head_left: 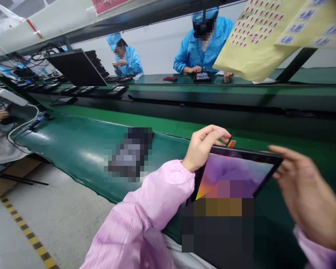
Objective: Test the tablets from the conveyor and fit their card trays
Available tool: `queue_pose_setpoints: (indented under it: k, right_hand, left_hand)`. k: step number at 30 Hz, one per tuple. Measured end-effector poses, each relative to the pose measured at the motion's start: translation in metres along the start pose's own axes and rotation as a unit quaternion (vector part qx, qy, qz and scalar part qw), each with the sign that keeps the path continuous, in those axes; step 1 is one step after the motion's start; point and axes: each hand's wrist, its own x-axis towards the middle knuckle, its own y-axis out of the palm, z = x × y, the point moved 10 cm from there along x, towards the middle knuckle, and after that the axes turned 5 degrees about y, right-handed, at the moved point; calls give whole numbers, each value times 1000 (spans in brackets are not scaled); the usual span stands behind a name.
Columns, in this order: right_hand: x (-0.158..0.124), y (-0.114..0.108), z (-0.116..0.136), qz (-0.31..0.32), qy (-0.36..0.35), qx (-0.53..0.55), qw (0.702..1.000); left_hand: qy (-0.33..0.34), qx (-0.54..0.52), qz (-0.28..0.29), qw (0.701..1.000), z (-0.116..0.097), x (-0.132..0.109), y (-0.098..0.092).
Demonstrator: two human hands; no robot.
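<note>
Tablet display (235, 175), black-framed and lit, held tilted above the green conveyor belt (72, 145), over its near edge. Left grip (204, 147) narrow, pinching the top corner; right grip (305, 194) wide, fingertips at the right corner, contact unclear. Edge hold leaves the screen uncovered.

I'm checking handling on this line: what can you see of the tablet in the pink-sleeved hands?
The tablet has a thin black frame and a lit purple-and-orange screen, its lower part pixelated out. It tilts above the green conveyor belt, the left hand gripping its upper corner, the right hand at the far corner.
</note>
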Motion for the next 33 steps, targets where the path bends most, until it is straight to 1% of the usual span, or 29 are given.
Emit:
queue_pose_setpoints:
  k: [2, 3, 4, 6, 7, 9, 12, 16, 19, 23, 28, 30, 33]
  right_hand:
    - [-11, 17, -50, 33, 105, 95, 989]
    - [-18, 26, -70, 35, 148, 129, 980]
    - [-23, 33, -85, 28, 178, 155, 971]
    - [-29, 45, -101, 16, 212, 193, 958]
    - [-28, 50, -104, 12, 218, 206, 954]
    - [-25, 55, -104, 4, 212, 223, 952]
    - [-19, 54, -100, -1, 188, 233, 954]
    - [-20, 56, -101, 24, 187, 242, 952]
    - [-22, 57, -99, 37, 175, 251, 951]
    - [-23, 60, -97, 51, 168, 264, 948]
    - [-25, 56, -94, 43, 156, 283, 945]
    - [-26, 52, -93, 29, 152, 292, 944]
    - [-26, 46, -92, 3, 155, 288, 945]
  left_hand:
    - [-106, -78, 4, 991, 40, 6, -13]
    - [-161, -117, -2, 980, 61, 4, -22]
    - [-214, -151, -12, 965, 82, -1, -31]
    - [-297, -206, -24, 932, 117, -15, -47]
    - [-326, -228, -15, 917, 130, -22, -51]
    - [-360, -256, 16, 897, 145, -34, -54]
    - [-372, -266, 34, 889, 151, -42, -54]
    - [-370, -285, 57, 882, 148, -50, -38]
    - [-359, -278, 61, 889, 147, -55, -28]
    - [-350, -256, 64, 899, 147, -59, -26]
    - [-350, -229, 104, 902, 147, -61, -25]
    - [-348, -221, 121, 903, 148, -62, -22]
    - [-368, -215, 119, 897, 154, -64, -23]
